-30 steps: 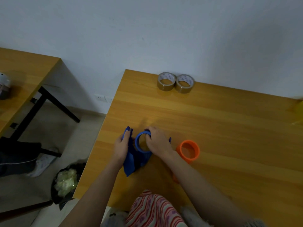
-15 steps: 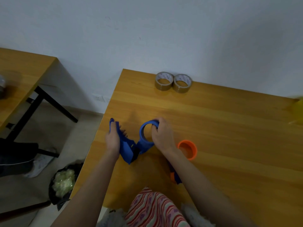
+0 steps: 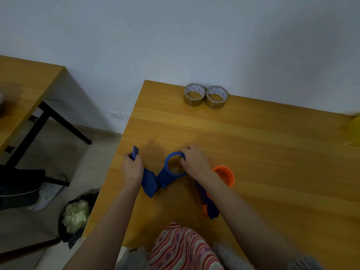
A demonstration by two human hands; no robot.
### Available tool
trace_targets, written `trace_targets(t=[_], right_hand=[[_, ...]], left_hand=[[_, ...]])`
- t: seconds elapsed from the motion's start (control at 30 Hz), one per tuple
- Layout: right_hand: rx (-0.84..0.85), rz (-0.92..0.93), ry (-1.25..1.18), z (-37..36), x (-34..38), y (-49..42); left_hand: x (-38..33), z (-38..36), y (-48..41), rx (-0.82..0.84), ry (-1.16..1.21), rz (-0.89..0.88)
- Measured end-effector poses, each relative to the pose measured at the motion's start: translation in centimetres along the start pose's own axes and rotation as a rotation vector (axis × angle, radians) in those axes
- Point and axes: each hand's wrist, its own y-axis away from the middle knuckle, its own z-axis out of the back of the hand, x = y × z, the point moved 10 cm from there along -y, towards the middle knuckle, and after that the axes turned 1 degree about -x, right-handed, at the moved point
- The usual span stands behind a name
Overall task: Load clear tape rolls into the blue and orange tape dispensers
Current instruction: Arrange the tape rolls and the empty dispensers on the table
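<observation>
The blue tape dispenser [image 3: 155, 178] lies spread into a V shape near the left front of the wooden table [image 3: 272, 149]. My left hand [image 3: 132, 168] grips its flat handle half, whose tip sticks up past my fingers. My right hand [image 3: 194, 162] holds the rim of its round ring half, which is empty inside. The orange tape dispenser [image 3: 224, 175] lies just right of my right wrist, its orange ring showing and its dark blue and orange handle partly hidden under my forearm. Two tape rolls [image 3: 205, 96] sit side by side at the table's far edge by the wall.
A yellow object [image 3: 353, 127] is blurred at the right edge. A second wooden table [image 3: 29, 82] with black legs stands to the left. On the floor by the table corner is a black bin [image 3: 76, 215] holding pale crumpled material. Striped clothing fills the bottom.
The blue dispenser has been spread wider: my left hand pulled the handle half left and outward while my right hand kept the ring half. The orange dispenser has not moved.
</observation>
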Motion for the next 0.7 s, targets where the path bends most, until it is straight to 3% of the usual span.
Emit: trace_targets(t=[0.27, 0.4, 0.47, 0.6, 0.7], right_hand=[[0.122, 0.013, -0.152, -0.5, 0.4, 0.7], [-0.064, -0.062, -0.199, 3.3, -2.5, 1.3], [-0.093, -0.167, -0.207, 4.3, -5.3, 2.0], [-0.06, -0.335, -0.192, 3.8, -10.2, 4.0], [-0.038, -0.346, -0.205, 2.8, -11.6, 5.6]], left_hand=[[-1.5, -0.7, 1.0, 0.078, -0.293, -0.159], [-5.7, -1.7, 3.0, -0.013, -0.446, -0.527], [-8.2, -3.9, 5.5, 0.111, -0.441, -0.735], [-8.9, -11.5, 12.6, 0.628, -0.632, -1.082], [-5.2, -15.3, 15.1, 0.818, -0.961, -1.138]])
